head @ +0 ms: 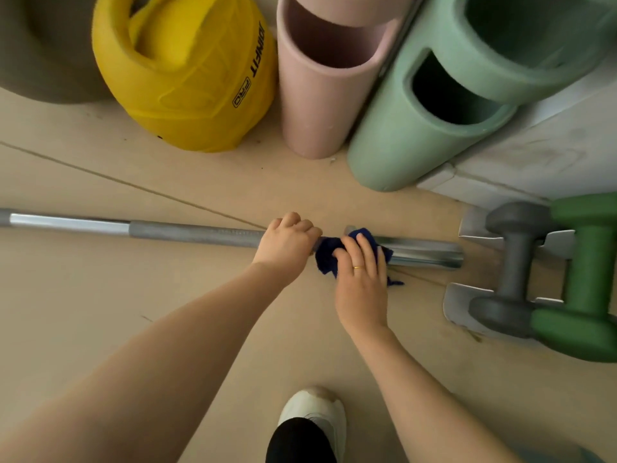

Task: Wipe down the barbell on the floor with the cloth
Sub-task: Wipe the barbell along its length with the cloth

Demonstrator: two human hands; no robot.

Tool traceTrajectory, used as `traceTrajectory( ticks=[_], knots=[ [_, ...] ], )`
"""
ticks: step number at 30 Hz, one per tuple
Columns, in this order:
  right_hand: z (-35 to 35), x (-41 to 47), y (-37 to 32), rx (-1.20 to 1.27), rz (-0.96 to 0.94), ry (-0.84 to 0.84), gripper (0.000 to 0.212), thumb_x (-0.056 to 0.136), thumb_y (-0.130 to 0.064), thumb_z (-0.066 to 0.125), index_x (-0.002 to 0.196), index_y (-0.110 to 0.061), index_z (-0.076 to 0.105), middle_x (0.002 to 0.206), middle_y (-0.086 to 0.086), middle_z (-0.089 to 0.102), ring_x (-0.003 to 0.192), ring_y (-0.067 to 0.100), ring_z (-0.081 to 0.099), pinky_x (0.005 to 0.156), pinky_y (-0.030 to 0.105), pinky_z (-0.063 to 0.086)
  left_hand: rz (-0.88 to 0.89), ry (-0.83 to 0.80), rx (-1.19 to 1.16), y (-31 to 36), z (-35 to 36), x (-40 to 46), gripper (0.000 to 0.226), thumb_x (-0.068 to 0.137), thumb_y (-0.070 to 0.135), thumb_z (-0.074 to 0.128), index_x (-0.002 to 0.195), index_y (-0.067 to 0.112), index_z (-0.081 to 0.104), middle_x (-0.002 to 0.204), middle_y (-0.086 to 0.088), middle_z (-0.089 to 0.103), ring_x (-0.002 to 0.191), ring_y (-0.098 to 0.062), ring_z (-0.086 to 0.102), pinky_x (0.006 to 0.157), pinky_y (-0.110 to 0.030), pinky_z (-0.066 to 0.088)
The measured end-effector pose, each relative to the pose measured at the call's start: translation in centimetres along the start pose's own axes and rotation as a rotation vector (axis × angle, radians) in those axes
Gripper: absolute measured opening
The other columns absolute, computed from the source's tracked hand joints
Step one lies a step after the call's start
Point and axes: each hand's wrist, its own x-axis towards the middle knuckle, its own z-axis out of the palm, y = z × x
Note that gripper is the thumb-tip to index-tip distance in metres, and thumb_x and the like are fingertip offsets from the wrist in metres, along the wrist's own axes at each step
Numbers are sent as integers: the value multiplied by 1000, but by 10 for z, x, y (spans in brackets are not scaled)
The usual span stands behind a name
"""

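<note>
A long silver barbell [187, 232] lies on the tan floor, running from the left edge to its thicker sleeve end at the right. My left hand [288, 243] is wrapped around the bar just left of the sleeve. A dark blue cloth [329, 253] is bunched over the bar where the sleeve begins. My right hand [362, 282], wearing a ring, presses down on the cloth with its fingers curled over it. The bar under both hands is hidden.
Behind the bar stand a yellow weighted ball [187, 71], a pink foam roller [320, 95] and a green foam roller [430, 118]. A grey dumbbell [510, 269] and a green dumbbell [584, 279] rest on a rack at the right. My white shoe [314, 416] is near the bottom.
</note>
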Motion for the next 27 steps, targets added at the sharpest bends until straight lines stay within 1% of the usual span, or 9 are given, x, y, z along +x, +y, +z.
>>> traceTrajectory(
  ticks=[2,5,8,11,13,16,19,23,27],
  knots=[
    [-2,15,-8,14,44,8,27,81,-6,41,100,-6,61,114,13,65,120,31,51,102,49,39,-25,-55,-47,-9,-9,-10,54,91,27,55,141,24,34,142,5,42,131,-23,30,103,-32,28],
    [-4,30,-36,94,23,-20,31,79,-3,39,96,-1,64,109,19,66,112,38,59,100,49,40,-74,-16,-108,-32,-21,-31,67,91,28,57,147,24,21,152,6,29,137,-21,23,109,-33,24],
    [1,34,-64,141,-96,-116,29,72,-2,53,98,1,66,116,22,63,109,41,61,90,47,48,-154,15,-118,-59,-24,-49,63,89,28,59,144,19,30,149,2,35,137,-22,28,110,-35,24],
    [-5,47,-56,105,-167,-172,32,75,-10,49,101,-3,67,117,20,64,103,39,64,85,47,52,-213,32,-97,-82,-24,-65,59,89,26,60,141,16,35,145,-3,40,133,-24,35,110,-36,25],
    [-13,60,-36,74,-32,-145,34,78,-14,42,100,-3,67,111,19,65,96,40,64,85,45,52,-259,56,-85,-92,-24,-73,57,89,25,59,140,16,37,143,-4,42,131,-26,37,108,-37,26],
    [-25,75,-18,79,319,-172,29,87,-4,41,106,1,61,116,24,57,107,43,52,91,46,45,-319,77,-74,-105,-24,-78,53,90,24,58,139,17,39,140,-4,44,128,-28,39,107,-38,26],
    [-24,78,-41,84,209,-207,30,86,-16,44,105,-4,65,108,22,59,98,43,55,82,44,44,-360,74,-67,-115,-22,-75,52,88,24,60,136,16,42,136,-6,47,124,-30,42,104,-40,29],
    [-9,69,-84,99,94,-396,47,96,-33,42,141,-20,38,145,14,35,130,34,33,107,46,26,-342,53,-31,-122,-19,-68,50,88,24,61,134,16,45,130,-5,51,118,-31,45,96,-40,34],
    [-3,74,-64,78,68,-412,43,96,-24,41,138,-31,37,147,2,32,131,28,31,109,41,19,-283,114,-25,-131,-18,-67,37,77,11,72,113,10,64,108,-11,65,99,-35,56,80,-42,42]
  ],
)
